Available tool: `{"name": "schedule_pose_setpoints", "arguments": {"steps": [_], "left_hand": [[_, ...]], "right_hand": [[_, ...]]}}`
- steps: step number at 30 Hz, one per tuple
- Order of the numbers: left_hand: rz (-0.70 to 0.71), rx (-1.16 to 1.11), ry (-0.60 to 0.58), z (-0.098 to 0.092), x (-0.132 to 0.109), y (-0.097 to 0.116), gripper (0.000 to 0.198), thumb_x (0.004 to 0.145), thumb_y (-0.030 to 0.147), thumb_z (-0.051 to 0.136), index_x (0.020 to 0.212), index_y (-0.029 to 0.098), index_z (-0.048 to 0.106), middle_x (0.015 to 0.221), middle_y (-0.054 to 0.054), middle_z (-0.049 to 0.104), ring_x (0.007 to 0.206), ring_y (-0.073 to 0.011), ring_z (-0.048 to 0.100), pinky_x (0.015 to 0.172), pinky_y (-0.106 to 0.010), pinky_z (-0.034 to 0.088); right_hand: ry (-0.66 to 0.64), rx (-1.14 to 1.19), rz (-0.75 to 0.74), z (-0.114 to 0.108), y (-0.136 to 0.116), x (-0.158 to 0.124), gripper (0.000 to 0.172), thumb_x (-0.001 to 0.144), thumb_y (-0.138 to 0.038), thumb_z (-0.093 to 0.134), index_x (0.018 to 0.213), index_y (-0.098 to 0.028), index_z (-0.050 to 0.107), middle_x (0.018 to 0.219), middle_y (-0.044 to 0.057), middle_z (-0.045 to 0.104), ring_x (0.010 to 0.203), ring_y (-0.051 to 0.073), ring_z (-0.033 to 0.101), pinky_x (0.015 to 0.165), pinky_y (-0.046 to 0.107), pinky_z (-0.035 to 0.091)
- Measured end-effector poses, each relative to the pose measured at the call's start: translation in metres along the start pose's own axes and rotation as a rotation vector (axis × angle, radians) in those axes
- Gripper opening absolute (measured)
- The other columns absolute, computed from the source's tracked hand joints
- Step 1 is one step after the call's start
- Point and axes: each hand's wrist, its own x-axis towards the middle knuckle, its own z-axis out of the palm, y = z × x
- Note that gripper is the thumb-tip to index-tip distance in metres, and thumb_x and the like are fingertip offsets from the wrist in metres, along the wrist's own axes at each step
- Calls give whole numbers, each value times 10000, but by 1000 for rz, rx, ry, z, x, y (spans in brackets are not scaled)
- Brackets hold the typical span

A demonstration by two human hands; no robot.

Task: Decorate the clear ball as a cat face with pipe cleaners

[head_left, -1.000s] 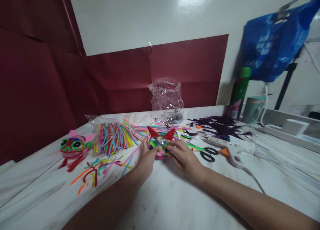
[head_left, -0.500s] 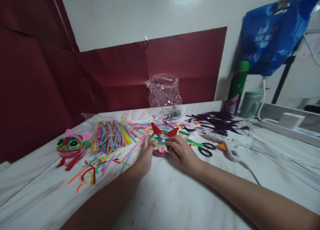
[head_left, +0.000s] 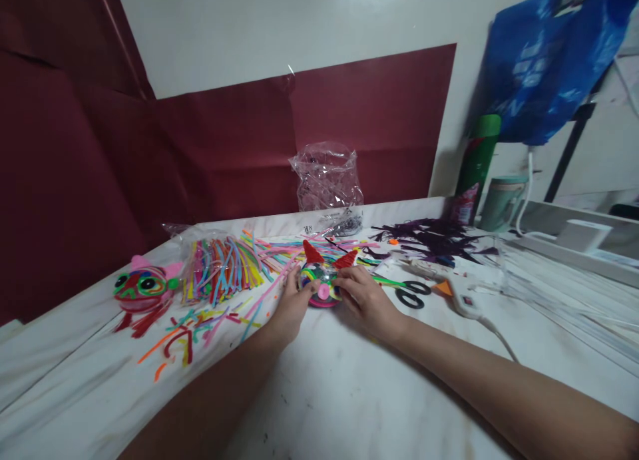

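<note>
Between my hands sits a small craft animal head (head_left: 324,292) made with coloured pipe cleaners, with two red pointed ears, a pink nose and a pink lower rim. My left hand (head_left: 293,305) grips its left side, thumb across the front. On the right side, my right hand (head_left: 367,299) has its fingers bent and pressed against the face near the nose; whether they pinch a small piece is hidden. Just right of that hand lie scissors (head_left: 413,294) with black handles and green blades.
A finished-looking pink craft animal (head_left: 142,292) stands at left, beside a bag of pipe cleaners (head_left: 219,270) and cut scraps (head_left: 200,327). Purple tinsel strands (head_left: 434,239), a hot glue gun (head_left: 464,300) and a green spray can (head_left: 479,160) are at right. A clear plastic bag (head_left: 327,180) stands behind.
My hands stay on the craft head, with slight finger shifts; the head looks tilted a little differently. The camera view has shifted slightly.
</note>
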Motion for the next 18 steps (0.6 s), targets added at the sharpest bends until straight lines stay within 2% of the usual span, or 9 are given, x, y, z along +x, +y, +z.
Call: {"name": "schedule_pose_setpoints", "arguments": {"steps": [4,7,13,18], "left_hand": [[-22,8,18,5,-1,8,712,651,300,751,1279,248,417,1491,-109,308,1359,-263,309,1073,-380,309],[-5,35,26,5,0,9,713,652,285,746,1280,232,412,1484,-119,317,1358,-256,312,1081,-373,298],[72,65,-15,-4,8,-1,689,612,247,772,1240,244,489,1323,-83,523,1243,-269,459,1048,-399,352],[122,96,-61,-6,10,-6,703,593,237,782,1232,240,489,1193,-64,599,1117,-248,548,982,-387,416]], "right_hand": [[-1,11,-3,0,-1,0,218,871,-72,466,994,-194,597,960,107,570,884,225,527,721,382,500],[10,39,20,0,-1,1,218,869,-71,466,983,-202,599,950,99,564,888,223,531,730,383,500],[2,91,67,2,1,-1,209,852,-50,463,933,-199,585,916,85,557,866,211,528,732,369,485],[2,95,121,3,-1,-2,107,834,-86,507,832,-188,539,861,77,535,843,213,506,724,353,474]]}}
